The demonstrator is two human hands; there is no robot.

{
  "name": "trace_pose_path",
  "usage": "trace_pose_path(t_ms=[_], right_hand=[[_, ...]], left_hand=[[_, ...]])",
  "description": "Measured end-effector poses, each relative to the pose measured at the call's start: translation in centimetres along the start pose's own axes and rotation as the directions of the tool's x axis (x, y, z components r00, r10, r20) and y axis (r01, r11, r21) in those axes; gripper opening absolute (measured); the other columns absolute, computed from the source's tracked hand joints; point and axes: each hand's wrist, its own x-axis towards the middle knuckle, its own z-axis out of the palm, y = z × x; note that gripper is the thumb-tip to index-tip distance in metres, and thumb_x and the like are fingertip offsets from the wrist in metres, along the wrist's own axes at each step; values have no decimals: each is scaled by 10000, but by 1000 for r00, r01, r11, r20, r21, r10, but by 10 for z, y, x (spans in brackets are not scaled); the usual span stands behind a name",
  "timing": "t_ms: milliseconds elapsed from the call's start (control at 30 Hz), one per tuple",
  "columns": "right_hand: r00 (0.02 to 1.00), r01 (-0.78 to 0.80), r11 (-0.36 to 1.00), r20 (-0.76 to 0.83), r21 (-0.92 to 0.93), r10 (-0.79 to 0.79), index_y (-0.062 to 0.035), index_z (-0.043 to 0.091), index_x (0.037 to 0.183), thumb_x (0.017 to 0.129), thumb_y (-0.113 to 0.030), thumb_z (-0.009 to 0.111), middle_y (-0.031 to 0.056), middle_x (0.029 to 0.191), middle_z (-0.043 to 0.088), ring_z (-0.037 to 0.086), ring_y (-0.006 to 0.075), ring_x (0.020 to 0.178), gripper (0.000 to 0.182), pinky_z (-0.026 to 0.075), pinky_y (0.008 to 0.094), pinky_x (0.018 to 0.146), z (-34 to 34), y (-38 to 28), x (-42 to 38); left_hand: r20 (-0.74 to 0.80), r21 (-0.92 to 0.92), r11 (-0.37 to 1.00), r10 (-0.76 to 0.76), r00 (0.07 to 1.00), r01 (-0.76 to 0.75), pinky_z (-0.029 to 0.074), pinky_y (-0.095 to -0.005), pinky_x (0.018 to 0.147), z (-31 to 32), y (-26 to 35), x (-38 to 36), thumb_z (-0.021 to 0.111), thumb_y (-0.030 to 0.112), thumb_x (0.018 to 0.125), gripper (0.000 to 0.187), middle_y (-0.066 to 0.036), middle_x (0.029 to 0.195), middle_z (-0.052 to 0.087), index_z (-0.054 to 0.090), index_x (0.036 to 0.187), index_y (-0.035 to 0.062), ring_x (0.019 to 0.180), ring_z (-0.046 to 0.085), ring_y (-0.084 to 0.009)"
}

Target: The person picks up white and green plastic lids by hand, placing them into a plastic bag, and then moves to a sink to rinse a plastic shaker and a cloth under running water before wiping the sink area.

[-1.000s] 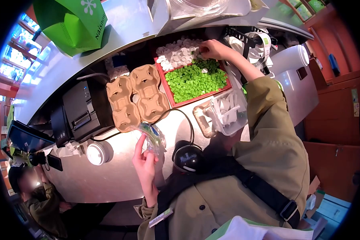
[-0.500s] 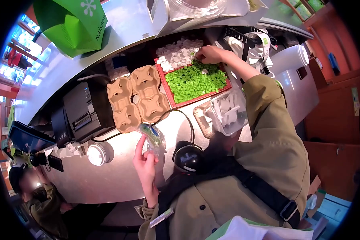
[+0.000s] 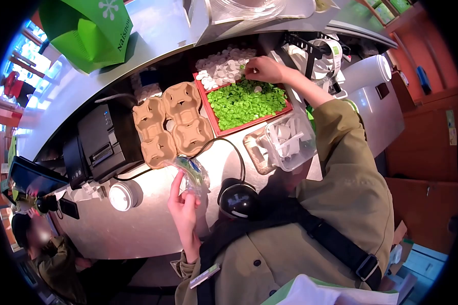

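Note:
My left hand [image 3: 183, 206] is closed around a clear plastic bag [image 3: 192, 172] with some green and blue showing in it. My right hand [image 3: 263, 69] reaches into the far right part of a red divided tray [image 3: 253, 126], its fingers bent together. What they hold, if anything, is hidden. Small green pieces [image 3: 244, 104] fill the tray's near section, and small white pieces [image 3: 221, 68] heap up in the far one. To the tray's left lies a brown cardboard cup carrier [image 3: 180, 127]. Near my right forearm sits a clear plastic container [image 3: 290, 145] of white wrapped items.
A black printer [image 3: 107, 142] and a lidded white cup [image 3: 122, 196] stand on the left. A black rounded device [image 3: 239, 199] with a cable sits close to my body. A green paper bag [image 3: 89, 35] is on the raised shelf. Another person [image 3: 56, 259] is at lower left.
The view has shifted slightly, moving the counter items a little left in the picture. My right hand stays at the tray, and my left hand still holds the plastic bag.

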Motion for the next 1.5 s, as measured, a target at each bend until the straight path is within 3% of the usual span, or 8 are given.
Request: trace_pose_path(t_ms=[267,400,500,567,633,900,1133,1500], right_hand=[[993,-60,989,89,-136,73,-36,577,885,728,-49,476,130,902,533,532,307,889,188,440,398,765,10,-33,-21],[969,54,997,-239,-62,-67,-24,598,901,735,-61,476,138,921,558,530,298,936,209,436,389,801,16,-36,-32],[998,43,997,-52,-58,-46,-33,615,947,737,-64,480,139,927,592,540,295,957,252,437,379,834,20,-25,-31],[983,-87,996,-159,35,91,-18,611,928,725,-68,515,168,922,595,575,341,845,230,463,388,772,14,-13,-22],[939,-215,963,-304,-160,159,12,598,870,702,-53,536,204,874,592,578,355,799,191,473,408,721,12,9,-12],[926,-358,920,-184,-157,329,-14,615,919,702,-61,549,219,860,606,581,367,832,232,472,429,746,13,37,20],[938,-90,874,-336,-478,-87,-93,631,790,773,-370,548,116,754,605,607,286,676,290,481,406,587,42,-24,59],[898,-179,856,-437,-485,-59,-59,610,686,746,-278,562,125,609,577,585,297,603,232,476,401,577,34,27,27]], left_hand=[[-15,-11,1000,-13,1000,13,295,-163,481,1,2,-1,409,-25,735,528,28,563,469,455,1257,34,487,391,-38],[-9,-23,999,-24,1000,24,294,-163,481,2,-1,2,412,-25,733,530,24,561,470,454,1258,33,487,392,-40],[17,-19,1000,-15,1000,15,297,-164,480,1,2,3,412,-24,733,530,20,563,470,451,1259,30,490,394,-42],[32,-15,1000,-12,999,12,315,-165,495,-1,2,2,403,-32,741,529,18,577,476,441,1266,29,502,406,-43],[57,-4,1000,-10,998,11,349,-166,525,-5,-1,2,386,-49,756,529,16,605,487,424,1277,31,526,429,-44],[-12,-13,1000,-10,1000,10,313,-165,475,-1,3,-1,402,-33,739,528,23,553,464,440,1263,18,481,398,-45],[-20,4,1000,5,1000,-5,337,-171,483,-3,5,-4,391,-51,741,516,11,570,462,447,1252,2,489,410,-56],[-17,9,1000,30,999,-29,338,-172,473,-11,4,-6,396,-50,743,519,6,588,479,434,1258,-6,493,412,-56]])
